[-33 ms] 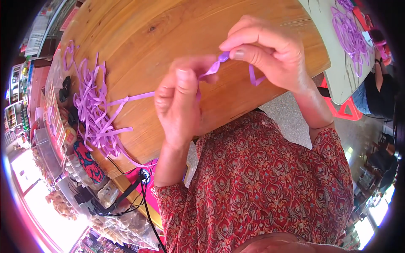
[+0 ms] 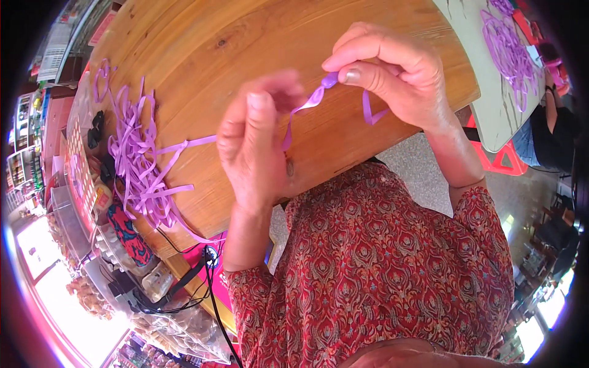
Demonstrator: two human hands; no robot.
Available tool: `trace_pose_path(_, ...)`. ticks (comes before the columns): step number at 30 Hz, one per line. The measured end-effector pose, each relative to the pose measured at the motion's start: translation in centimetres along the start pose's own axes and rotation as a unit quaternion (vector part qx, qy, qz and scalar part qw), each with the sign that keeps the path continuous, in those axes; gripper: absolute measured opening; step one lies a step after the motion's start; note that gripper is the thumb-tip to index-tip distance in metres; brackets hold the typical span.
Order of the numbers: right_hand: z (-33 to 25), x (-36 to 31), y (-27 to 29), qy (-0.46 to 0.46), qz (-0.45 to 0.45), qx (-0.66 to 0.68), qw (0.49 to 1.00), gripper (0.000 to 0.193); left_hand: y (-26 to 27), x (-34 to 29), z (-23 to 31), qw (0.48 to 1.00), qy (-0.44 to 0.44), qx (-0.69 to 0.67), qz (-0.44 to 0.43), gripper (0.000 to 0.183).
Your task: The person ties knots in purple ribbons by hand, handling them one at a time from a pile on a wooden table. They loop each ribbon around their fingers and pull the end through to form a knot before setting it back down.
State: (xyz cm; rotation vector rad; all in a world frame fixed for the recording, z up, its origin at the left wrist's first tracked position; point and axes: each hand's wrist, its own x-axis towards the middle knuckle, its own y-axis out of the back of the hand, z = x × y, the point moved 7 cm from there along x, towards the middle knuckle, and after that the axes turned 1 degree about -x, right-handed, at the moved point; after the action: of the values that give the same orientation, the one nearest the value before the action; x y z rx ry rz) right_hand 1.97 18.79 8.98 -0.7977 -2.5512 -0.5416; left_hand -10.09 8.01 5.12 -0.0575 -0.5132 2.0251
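Note:
My right hand (image 2: 389, 73) pinches a lilac ribbon (image 2: 316, 97) between thumb and fingertips, at a small glossy purple lump (image 2: 330, 80) that could be a bead or a knot. A short ribbon loop hangs below those fingers. To the left, my left hand (image 2: 251, 135) is raised with thumb and fingers apart, the fingers blurred by motion. From the lump the ribbon drops beside this palm and passes out of sight behind the hand. It reappears on the far side, leading to a tangled pile of lilac ribbon (image 2: 138, 159) on the wooden table (image 2: 202, 80).
Black cables (image 2: 208, 282) hang by the table's left edge, near a red-and-blue patterned pouch (image 2: 130, 236) and clear plastic bags. At right, a pale table (image 2: 469, 73) carries more purple ribbon (image 2: 512, 55). A red stool (image 2: 506, 159) and another person (image 2: 552, 135) are beside it.
My left hand has moved left, away from the purple lump, and its fingers have come off the ribbon there. The right hand has shifted very slightly right.

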Motion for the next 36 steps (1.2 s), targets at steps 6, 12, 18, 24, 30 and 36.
trace_pose_path(6, 0.2, -0.7, 0.0, -0.067, 0.018, 0.147, 0.987, 0.021, -2.5, 1.1, 3.1, 0.951, -0.175, 0.246, -0.060, 0.026)
trace_pose_path(12, -1.2, -0.3, 0.0, -0.011, 0.034, 0.148, 0.988, 0.029, -5.3, 0.4, 4.6, 0.919, -0.277, 0.263, -0.099, 0.031)
trace_pose_path(18, -5.9, -1.4, 2.9, 0.111, 0.103, -0.082, 0.985, 0.035, -6.5, -0.3, 8.9, 0.812, -0.408, 0.410, -0.083, 0.025)
trace_pose_path(24, -9.3, -1.9, 1.3, 0.208, 0.093, -0.197, 0.954, 0.040, -8.3, -0.8, 8.9, 0.774, -0.354, 0.518, -0.087, 0.040)
trace_pose_path(30, -6.1, -2.1, 2.7, 0.031, 0.086, 0.036, 0.995, 0.018, -8.5, -0.4, 7.7, 0.864, -0.230, 0.418, -0.159, 0.045)
trace_pose_path(36, -5.5, -2.5, 2.5, -0.015, 0.083, 0.065, 0.994, 0.015, -7.4, -0.1, 5.2, 0.968, -0.069, 0.199, -0.137, 0.028)
